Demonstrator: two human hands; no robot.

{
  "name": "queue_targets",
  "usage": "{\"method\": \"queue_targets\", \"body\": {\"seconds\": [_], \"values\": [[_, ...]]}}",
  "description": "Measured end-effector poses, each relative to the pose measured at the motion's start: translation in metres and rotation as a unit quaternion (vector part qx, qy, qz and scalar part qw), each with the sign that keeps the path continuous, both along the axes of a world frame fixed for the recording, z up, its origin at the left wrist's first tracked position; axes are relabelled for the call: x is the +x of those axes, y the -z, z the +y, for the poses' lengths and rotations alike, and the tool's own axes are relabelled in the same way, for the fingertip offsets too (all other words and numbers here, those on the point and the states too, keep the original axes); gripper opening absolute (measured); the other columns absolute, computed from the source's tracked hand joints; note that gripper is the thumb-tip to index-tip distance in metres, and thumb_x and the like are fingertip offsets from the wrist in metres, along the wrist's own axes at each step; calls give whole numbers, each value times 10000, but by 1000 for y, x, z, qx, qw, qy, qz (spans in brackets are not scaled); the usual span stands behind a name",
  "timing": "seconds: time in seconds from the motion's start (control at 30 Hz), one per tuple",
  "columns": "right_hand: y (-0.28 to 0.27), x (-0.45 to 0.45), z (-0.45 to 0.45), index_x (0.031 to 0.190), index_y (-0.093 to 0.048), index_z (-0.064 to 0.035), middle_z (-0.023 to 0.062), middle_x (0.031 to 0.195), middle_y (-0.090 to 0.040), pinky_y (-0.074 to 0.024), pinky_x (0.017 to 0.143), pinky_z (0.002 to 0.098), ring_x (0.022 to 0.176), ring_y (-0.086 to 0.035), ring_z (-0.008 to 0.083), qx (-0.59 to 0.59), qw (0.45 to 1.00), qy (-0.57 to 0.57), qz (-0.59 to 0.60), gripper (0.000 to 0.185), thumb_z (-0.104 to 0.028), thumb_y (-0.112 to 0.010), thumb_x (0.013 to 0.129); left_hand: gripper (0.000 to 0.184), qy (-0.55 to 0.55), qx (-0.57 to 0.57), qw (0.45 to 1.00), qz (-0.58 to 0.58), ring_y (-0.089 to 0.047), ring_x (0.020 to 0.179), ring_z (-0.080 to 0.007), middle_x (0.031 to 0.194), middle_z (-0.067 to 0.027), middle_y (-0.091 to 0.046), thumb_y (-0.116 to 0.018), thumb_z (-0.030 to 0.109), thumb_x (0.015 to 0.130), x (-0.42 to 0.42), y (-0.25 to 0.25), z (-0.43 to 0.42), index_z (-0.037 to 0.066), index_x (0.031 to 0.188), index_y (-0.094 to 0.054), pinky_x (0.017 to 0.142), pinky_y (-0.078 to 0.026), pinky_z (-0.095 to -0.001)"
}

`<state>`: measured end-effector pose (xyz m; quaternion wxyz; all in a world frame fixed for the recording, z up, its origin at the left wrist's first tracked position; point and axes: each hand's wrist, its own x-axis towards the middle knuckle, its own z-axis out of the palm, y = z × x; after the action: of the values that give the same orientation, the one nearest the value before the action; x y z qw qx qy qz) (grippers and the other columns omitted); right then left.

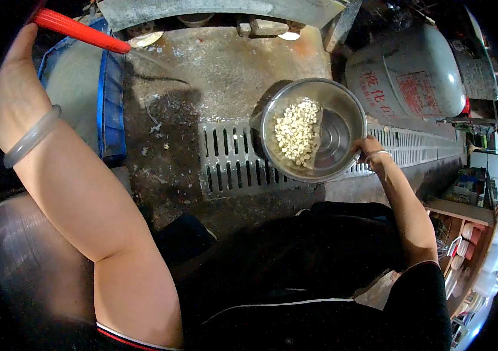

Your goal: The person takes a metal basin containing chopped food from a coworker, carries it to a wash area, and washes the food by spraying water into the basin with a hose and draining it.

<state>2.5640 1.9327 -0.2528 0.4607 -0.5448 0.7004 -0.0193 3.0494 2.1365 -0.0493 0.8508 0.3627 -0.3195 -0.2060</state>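
Observation:
My right hand (370, 150) grips the near right rim of a round stainless steel bowl (338, 131), its thumb over the edge. Small cream-coloured pieces (297, 131) lie heaped on the left side of the bowl; their kind is hard to make out. The bowl is held above a slotted floor drain and looks tilted. At the upper left, my left hand (20, 73) is closed round a red hose (82, 34), though most of its fingers are out of sight. A thin stream of water (158, 61) runs from the hose end toward the floor.
A blue-edged crate (112, 99) stands at the left. The metal drain grate (228, 161) crosses the wet floor below the bowl. At the right lies a large grey gas cylinder (404, 76). Shelves with stacked dishes (465, 245) are at the far right.

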Motion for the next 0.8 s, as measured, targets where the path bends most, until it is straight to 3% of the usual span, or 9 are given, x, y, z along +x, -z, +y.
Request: {"method": "queue_targets", "body": {"seconds": [0.1, 0.2, 0.23, 0.33, 0.4, 0.5, 0.6, 0.7, 0.8], "values": [[4, -2, -4, 821, -479, 52, 115, 594, -503, -444, 349, 284, 422, -510, 204, -7, 999, -32, 30, 236, -75, -556, 638, 192, 0, -2, 1000, 4, -137, 357, -87, 468, 34, -186, -375, 222, 821, 1, 1, 0, 140, 654, -326, 303, -131, -229], [0, -1, -2, 819, -459, 45, 121, 605, -497, -453, 359, 287, 432, -521, 208, -16, 999, -46, 19, 225, -68, -549, 647, 200, 11, 19, 992, -121, -133, 358, -90, 468, 33, -177, -375, 226, 819, 19, 6, -2, 140, 646, -322, 308, -125, -231], [10, -13, -10, 811, -465, 45, 123, 611, -495, -457, 363, 288, 436, -524, 209, -35, 989, -138, 38, 214, -68, -547, 649, 202, 16, 30, 982, -185, -132, 358, -91, 468, 32, -174, -376, 226, 818, 26, 8, -2, 141, 644, -320, 309, -122, -232], [27, -35, -27, 785, -484, 42, 127, 623, -491, -466, 374, 289, 444, -530, 210, -48, 968, -238, 61, 182, -69, -543, 654, 207, -34, 32, 999, -18, -131, 359, -92, 467, 32, -168, -377, 229, 815, 1, 1, -2, 141, 638, -317, 311, -117, -232], [3, -5, -8, 764, -500, 39, 124, 623, -492, -468, 375, 289, 444, -529, 208, -4, 996, -76, 36, 164, -71, -544, 651, 207, -11, 14, 1000, -6, -130, 359, -92, 467, 32, -167, -377, 230, 814, 3, 2, -2, 141, 638, -316, 311, -117, -233], [19, -20, -18, 740, -516, 35, 113, 605, -496, -463, 368, 291, 445, -528, 203, -68, 974, -209, 65, 140, -68, -540, 649, 205, -8, 2, 1000, 5, -130, 358, -91, 467, 33, -167, -377, 231, 813, 3, 3, -1, 141, 640, -315, 309, -118, -232], [9, -9, -12, 746, -512, 39, 109, 595, -504, -465, 371, 294, 450, -528, 201, -23, 995, -85, 55, 147, -66, -534, 644, 200, -27, 1, 1000, -4, -129, 356, -91, 466, 34, -169, -377, 232, 813, 5, 5, -2, 141, 646, -317, 307, -121, -229], [10, -10, -13, 743, -512, 42, 114, 600, -511, -462, 372, 300, 453, -527, 211, -37, 994, -87, 56, 158, -72, -535, 636, 191, -20, -8, 1000, 8, -130, 356, -91, 466, 35, -171, -377, 232, 813, 2, 5, -1, 143, 654, -320, 306, -123, -226], [24, -30, -26, 751, -504, 46, 120, 599, -514, -455, 370, 311, 449, -521, 221, -105, 947, -288, 94, 182, -76, -539, 619, 187, 12, 19, 993, -115, -133, 358, -90, 466, 36, -174, -376, 233, 815, 22, 8, -2, 144, 659, -323, 306, -124, -225]]}}
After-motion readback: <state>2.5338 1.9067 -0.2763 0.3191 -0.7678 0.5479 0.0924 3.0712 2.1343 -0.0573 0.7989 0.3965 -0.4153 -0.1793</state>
